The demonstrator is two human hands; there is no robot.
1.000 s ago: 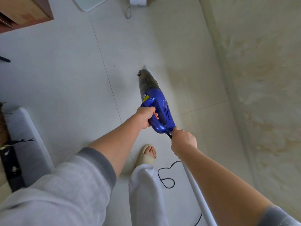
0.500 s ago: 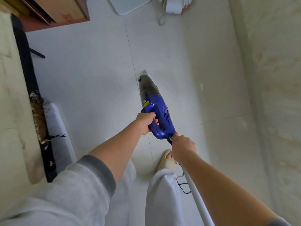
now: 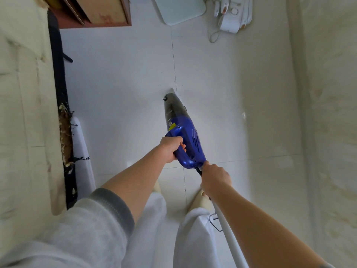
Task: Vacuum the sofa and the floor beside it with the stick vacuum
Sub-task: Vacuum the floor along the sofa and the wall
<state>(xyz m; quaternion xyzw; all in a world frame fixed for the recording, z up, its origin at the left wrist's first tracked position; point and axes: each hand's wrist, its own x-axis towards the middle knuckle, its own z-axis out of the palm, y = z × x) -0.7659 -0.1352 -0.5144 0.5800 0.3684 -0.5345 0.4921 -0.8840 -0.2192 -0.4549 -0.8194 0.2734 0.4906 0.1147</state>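
Head view looks straight down on the stick vacuum (image 3: 182, 130), its blue body angled toward the pale tiled floor (image 3: 119, 78), dark nose down near a tile seam with a few specks just beyond it. The left hand (image 3: 172, 149) is wrapped round the vacuum's loop handle, fingers curled through it; the right hand (image 3: 215, 179) is clamped on the white tube (image 3: 229, 233) right behind the vacuum's tail, so the two hands sit close together, one either side of that tail. The sofa (image 3: 21, 113) runs along the left of the vacuum, well apart from it, with a frayed, torn patch on its dark edge. A thin black cord (image 3: 214, 222) loops on the floor behind the vacuum, right by the person's feet: that looks like the risk here, since a step back could snag it and jerk the machine. A white appliance (image 3: 231, 14) with its own cable sits on the floor far ahead of the vacuum, and a long push could run into that wire.
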